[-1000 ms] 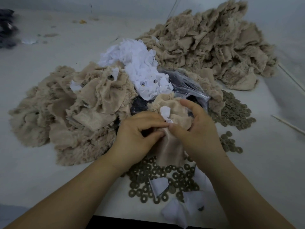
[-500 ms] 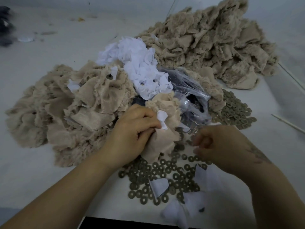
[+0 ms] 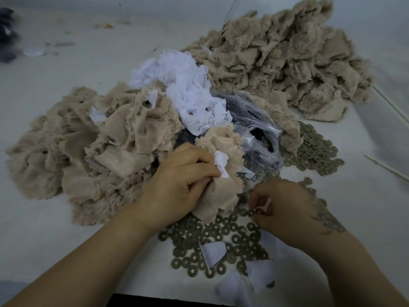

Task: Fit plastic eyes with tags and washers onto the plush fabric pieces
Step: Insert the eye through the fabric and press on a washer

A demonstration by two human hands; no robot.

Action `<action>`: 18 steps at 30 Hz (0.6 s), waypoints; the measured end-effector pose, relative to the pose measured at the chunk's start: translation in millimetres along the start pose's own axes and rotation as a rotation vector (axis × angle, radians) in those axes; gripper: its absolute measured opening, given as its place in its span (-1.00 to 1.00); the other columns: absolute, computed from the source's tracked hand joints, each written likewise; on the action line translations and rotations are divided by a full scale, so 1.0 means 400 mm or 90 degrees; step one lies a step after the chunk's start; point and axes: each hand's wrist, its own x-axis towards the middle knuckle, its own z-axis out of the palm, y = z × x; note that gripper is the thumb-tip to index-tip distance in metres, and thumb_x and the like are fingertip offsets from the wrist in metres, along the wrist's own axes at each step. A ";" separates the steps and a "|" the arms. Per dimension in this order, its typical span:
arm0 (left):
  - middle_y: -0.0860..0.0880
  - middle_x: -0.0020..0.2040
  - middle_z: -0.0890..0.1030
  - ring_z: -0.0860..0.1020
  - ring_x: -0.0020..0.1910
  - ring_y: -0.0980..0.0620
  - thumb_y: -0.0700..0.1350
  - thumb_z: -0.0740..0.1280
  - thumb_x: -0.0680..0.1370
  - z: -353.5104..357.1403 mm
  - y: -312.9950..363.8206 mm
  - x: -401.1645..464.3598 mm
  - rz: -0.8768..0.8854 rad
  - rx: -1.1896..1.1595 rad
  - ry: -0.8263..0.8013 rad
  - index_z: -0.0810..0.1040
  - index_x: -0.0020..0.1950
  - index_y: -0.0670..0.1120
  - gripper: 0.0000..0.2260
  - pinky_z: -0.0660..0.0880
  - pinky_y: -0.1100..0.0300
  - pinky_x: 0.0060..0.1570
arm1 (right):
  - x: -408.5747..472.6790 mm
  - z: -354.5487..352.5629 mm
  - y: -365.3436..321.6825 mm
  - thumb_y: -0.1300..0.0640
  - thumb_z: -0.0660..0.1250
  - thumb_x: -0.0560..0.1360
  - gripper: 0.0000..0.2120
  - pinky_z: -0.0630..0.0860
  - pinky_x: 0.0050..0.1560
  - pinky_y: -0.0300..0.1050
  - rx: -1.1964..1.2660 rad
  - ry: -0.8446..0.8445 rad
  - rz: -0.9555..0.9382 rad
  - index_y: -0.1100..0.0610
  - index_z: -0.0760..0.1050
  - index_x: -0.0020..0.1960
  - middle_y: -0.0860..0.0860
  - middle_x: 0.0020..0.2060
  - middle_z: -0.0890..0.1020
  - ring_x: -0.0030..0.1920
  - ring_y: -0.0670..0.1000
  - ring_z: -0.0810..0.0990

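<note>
Beige plush piece (image 3: 221, 151) in left hand (image 3: 177, 187); one washer (image 3: 257, 211) (pinched) in right hand (image 3: 285, 209).

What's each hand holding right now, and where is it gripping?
The left hand grips the plush piece at its bunched middle, by the white tag. The right hand pinches a washer by its rim.

Plush pile (image 3: 93, 156) at left, second plush pile (image 3: 287, 63) behind right, tags (image 3: 188, 94) between them, plastic bag (image 3: 254, 129) just right of tags, washers (image 3: 221, 240) nearest, under both hands.
</note>
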 end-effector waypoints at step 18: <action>-0.13 -0.07 0.63 0.56 -0.10 -0.09 -0.38 0.42 0.49 0.006 0.000 -0.002 0.006 0.007 0.005 0.70 -0.06 -0.26 -0.91 0.50 0.07 -0.09 | 0.010 0.020 -0.001 0.14 0.47 0.45 -0.88 0.38 -0.17 -0.49 0.054 0.010 0.014 -0.02 0.63 -0.04 -0.16 -0.20 0.62 -0.18 -0.21 0.53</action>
